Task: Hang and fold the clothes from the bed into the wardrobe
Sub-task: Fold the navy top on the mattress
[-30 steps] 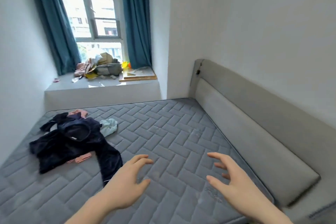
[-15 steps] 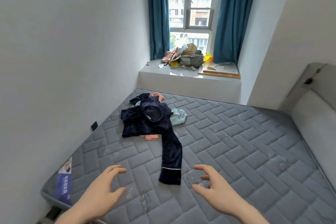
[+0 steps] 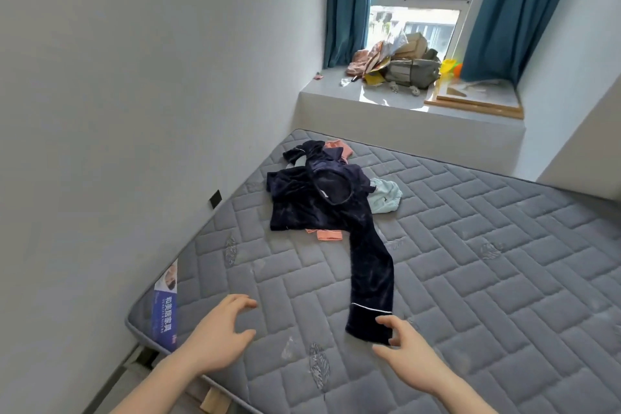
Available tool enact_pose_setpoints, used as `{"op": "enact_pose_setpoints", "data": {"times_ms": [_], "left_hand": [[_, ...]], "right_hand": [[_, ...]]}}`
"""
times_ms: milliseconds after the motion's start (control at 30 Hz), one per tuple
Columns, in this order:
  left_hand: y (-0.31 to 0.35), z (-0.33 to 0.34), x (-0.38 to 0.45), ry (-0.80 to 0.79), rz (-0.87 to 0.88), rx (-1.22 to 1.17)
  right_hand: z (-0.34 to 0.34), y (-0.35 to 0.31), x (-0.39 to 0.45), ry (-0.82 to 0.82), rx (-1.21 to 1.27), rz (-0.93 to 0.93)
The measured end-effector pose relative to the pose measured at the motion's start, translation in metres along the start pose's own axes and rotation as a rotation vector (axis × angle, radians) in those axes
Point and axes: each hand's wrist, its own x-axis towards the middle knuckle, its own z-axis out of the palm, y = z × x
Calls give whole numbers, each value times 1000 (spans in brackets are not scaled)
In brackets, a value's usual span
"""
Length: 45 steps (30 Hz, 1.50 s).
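The left hand [image 3: 218,336] is held over the near left corner of the mattress [image 3: 470,279], palm down, fingers spread and loosely bent, holding nothing. The right hand [image 3: 408,351] reaches to the cuff end of the dark navy garment [image 3: 336,212]; its fingers are apart and lightly curved, their tips at the cuff — whether they touch the fabric cannot be told, and nothing is gripped. The mattress is bare, grey, quilted in a brick-like pattern, with a blue label [image 3: 164,309] on its near left edge. It lies against a plain white wall [image 3: 134,77] on the left. The navy garment is plush, with white piping at the cuff; one long leg or sleeve runs from the pile toward the right hand. Pink pieces [image 3: 329,235] and a pale green piece [image 3: 383,200] lie partly under the pile at mid-mattress. At far right, a window ledge [image 3: 403,104] carries a heap of clutter [image 3: 400,60], flanked by teal curtains [image 3: 346,0].
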Motion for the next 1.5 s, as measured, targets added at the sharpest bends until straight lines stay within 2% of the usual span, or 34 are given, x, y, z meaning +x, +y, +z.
{"op": "enact_pose_setpoints", "data": {"times_ms": [133,333,533,733,867,933,1000,1100,1267,1367,1433,1500], "left_hand": [[-32,10,85,-147,-8,64],[-75,60,188,-391,-94,139],[-122,115,288,-490,-139,249],[-159,128,425,-378,-114,431],[-175,141,521,-289,-93,545],[-184,146,563,-254,-119,610],[-192,157,596,-236,-144,628],[-205,166,638,-182,-140,659],[-208,178,671,-70,-220,540],[-201,181,658,-8,-208,586],[-187,170,640,152,-87,604],[-170,152,613,366,140,532]], "right_hand": [[44,20,57,41,51,205],[98,62,116,104,187,531],[120,113,195,171,219,625],[136,133,315,201,96,381],[163,160,398,91,-21,311],[185,171,420,50,-113,318],[200,188,427,111,-188,301],[207,213,433,164,-133,248],[209,234,434,169,-94,174],[208,234,435,153,-65,174],[203,230,438,126,-40,190],[195,223,440,87,3,221]]}}
